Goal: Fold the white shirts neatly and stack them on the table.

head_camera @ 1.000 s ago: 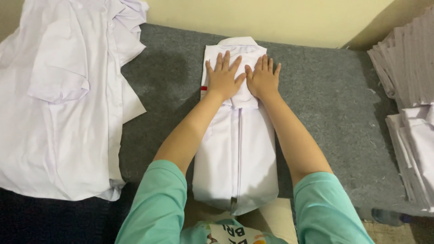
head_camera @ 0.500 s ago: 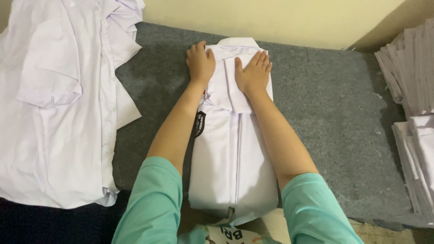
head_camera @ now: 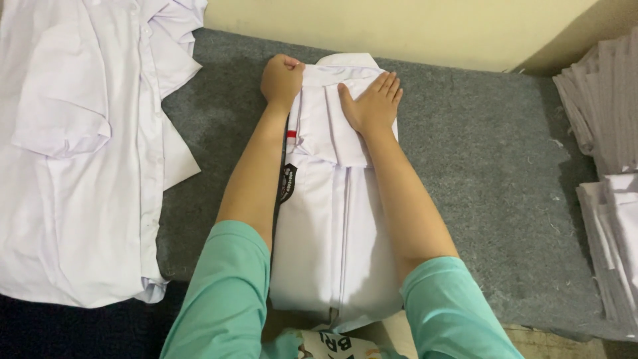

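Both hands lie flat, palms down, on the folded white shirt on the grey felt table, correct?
Not quite. In the head view only the right hand lies flat on the folded white shirt; the left hand is curled, gripping the shirt's left edge near the collar, on the grey felt table.

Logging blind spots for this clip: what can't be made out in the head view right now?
- Left hand: its fingers curl over the folded white shirt edge, so whether they pinch cloth is hidden.
- The shirt's near hem is cut off by the teal sleeves.
- Dark sleeve badge: half covered by the left forearm, too small to make out.
- Stack of folded garments: cut off by the right edge.
- Spread white shirts: cut off at top and left edges.
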